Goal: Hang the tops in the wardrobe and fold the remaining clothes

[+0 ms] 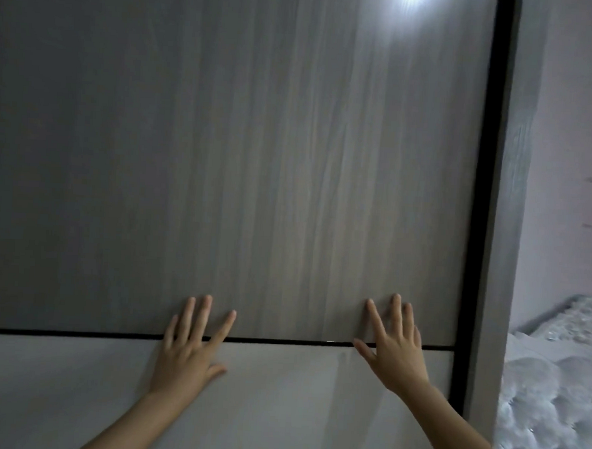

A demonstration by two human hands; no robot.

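Head view: left hand (188, 349) and right hand (392, 349) flat on wardrobe door (240, 152) (woodgrain).

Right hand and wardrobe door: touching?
Touching. The head view shows the right hand laid flat on the door, its fingers straight and spread, with no gap visible beneath them.

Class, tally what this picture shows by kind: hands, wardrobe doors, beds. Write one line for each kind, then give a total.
Hands: 2, the left hand and the right hand, both flat on the door
Wardrobe door: 1
Bed: 1
Total: 4
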